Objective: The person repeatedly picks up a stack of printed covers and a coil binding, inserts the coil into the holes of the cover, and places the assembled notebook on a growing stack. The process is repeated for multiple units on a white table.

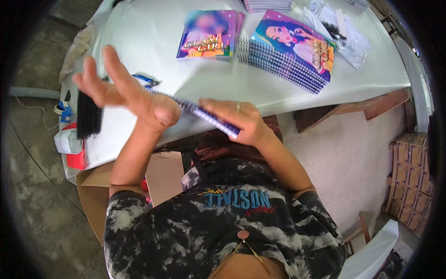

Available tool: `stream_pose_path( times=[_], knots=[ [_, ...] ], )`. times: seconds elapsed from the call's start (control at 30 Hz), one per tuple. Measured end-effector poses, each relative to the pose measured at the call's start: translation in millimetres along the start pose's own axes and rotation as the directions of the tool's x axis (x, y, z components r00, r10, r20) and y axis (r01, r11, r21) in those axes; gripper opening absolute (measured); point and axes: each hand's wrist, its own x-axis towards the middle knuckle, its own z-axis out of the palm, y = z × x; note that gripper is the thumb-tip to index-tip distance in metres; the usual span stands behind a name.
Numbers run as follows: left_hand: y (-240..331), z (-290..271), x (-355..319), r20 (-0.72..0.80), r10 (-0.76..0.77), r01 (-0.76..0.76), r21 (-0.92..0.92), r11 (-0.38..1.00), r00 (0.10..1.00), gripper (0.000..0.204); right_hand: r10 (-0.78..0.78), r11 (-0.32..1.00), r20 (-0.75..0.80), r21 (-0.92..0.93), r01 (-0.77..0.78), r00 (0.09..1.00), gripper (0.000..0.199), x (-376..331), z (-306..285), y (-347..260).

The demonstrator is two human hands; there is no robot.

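Note:
In front of my chest my right hand [239,120] grips a spiral-bound notebook [211,120], seen nearly edge-on, with its purple spine side tilted down to the right. My left hand [134,100] is raised at the notebook's far left end, its fingers spread and somewhat blurred by motion. Whether its thumb touches the notebook I cannot tell. Just beyond the left hand lies a pair of blue-handled cutters [147,80] on the white-covered table [153,49]. A bundle of black spiral binding coils [89,114] lies to the left of that hand.
Two stacks of colourful notebooks, a left stack [206,39] and a fanned right stack [292,51], lie farther back. Bubble wrap [355,46] is at the back right. A blue tape dispenser [66,111] sits at the left edge. An open cardboard box [165,179] stands below.

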Motion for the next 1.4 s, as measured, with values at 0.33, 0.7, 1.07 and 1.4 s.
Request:
stream_pose_path(
  times=[0.33, 0.7, 1.07, 1.4],
  knots=[
    [53.4, 7.4, -12.6, 0.2, 0.001, 0.055, -0.274, 0.96, 0.98, 0.117, 0.078, 0.994, -0.022, -0.072, -0.079, 0.997, 0.046, 1.9, 7.2, 5.6],
    [76.0, -8.1, -29.7, 0.57, 0.016, 0.26, -0.401, 0.878, 0.822, 0.11, 0.176, 0.984, 0.004, -0.024, -0.176, 0.984, 0.045, 0.3, 9.5, 8.2],
    [99.1, -13.7, -51.5, 0.417, 0.175, 0.07, -0.51, 0.857, 0.892, 0.105, 0.195, 0.98, -0.021, -0.038, -0.195, 0.981, 0.045, 2.5, 9.5, 22.1],
    [76.9, -92.3, 68.2, 0.744, -0.478, 0.88, -0.341, 0.331, 0.468, 0.037, -0.005, 0.971, 0.236, -0.23, 0.061, 0.972, 0.065, 86.5, 15.1, -40.3]
  ],
)
